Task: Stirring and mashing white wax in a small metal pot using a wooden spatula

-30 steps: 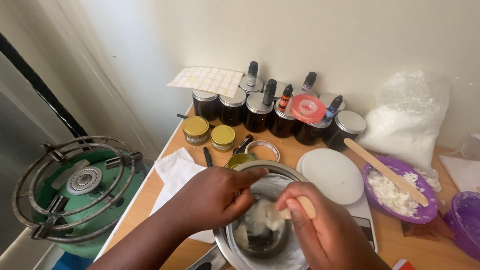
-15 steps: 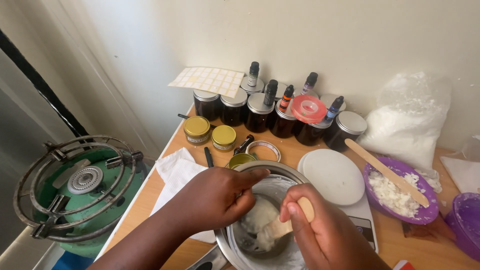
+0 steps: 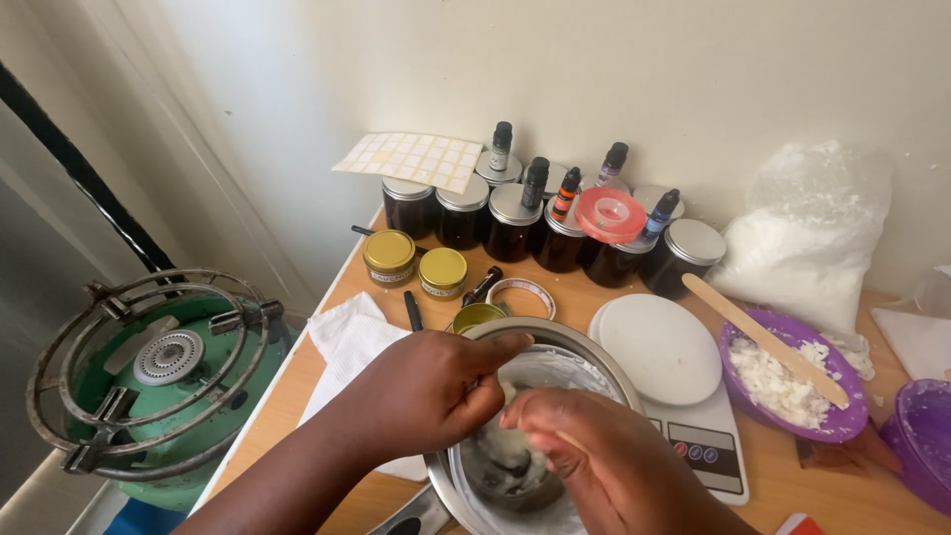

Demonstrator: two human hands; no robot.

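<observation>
looks like a home craft corner: gas burner [image 3: 158,372] at 9 o'clock, jars [image 3: 515,223] and scale [image 3: 693,436] on a wooden table [image 3: 773,476]

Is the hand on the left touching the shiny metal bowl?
Touching. In the head view the left hand grips the metal bowl at its near-left rim, with the thumb lying along the rim's top edge and no gap showing.

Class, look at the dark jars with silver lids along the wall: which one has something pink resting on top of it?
The dark jar second from the right; a pink tape roll lies flat on it, while the others carry small dropper bottles or nothing.
</observation>
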